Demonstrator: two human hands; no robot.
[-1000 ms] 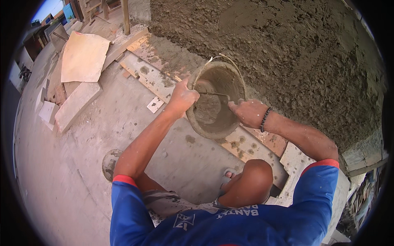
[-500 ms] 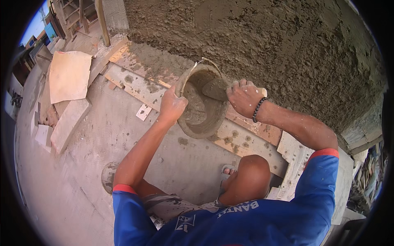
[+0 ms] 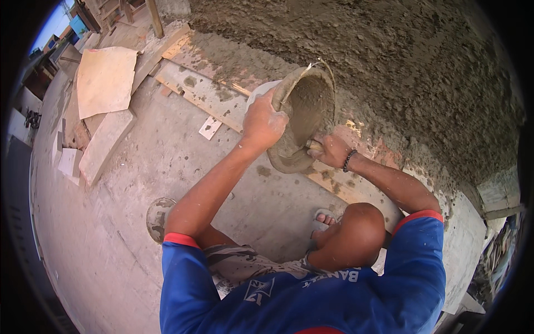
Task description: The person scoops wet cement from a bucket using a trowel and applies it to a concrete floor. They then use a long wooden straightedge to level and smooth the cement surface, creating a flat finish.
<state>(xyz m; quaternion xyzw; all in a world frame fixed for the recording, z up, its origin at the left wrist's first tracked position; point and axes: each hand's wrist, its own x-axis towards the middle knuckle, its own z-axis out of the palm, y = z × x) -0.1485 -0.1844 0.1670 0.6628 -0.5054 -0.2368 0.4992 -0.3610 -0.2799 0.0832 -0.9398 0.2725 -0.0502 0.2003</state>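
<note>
My blue shirt (image 3: 328,306) bears white lettering (image 3: 349,275), partly hidden by folds, and, left of it, a white square emblem (image 3: 259,290).

Grey flr (image 3: 130,186) bears spattered boards (image 3: 201,102), sm. white offcut (image 3: 210,127) nr them, & pale slabs (image 3: 105,146) on L side.

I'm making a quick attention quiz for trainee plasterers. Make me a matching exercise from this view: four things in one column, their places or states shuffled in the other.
Things
1. Bucket
2. Trowel
3. Dark bead bracelet
4. Beige sheet

Places or states
A. Around the right wrist
B. In the upper left of the picture, away from both hands
C. Tilted, with the left hand at its rim
D. Gripped by its handle in the right hand

Right pairs: 1-C, 2-D, 3-A, 4-B
</note>
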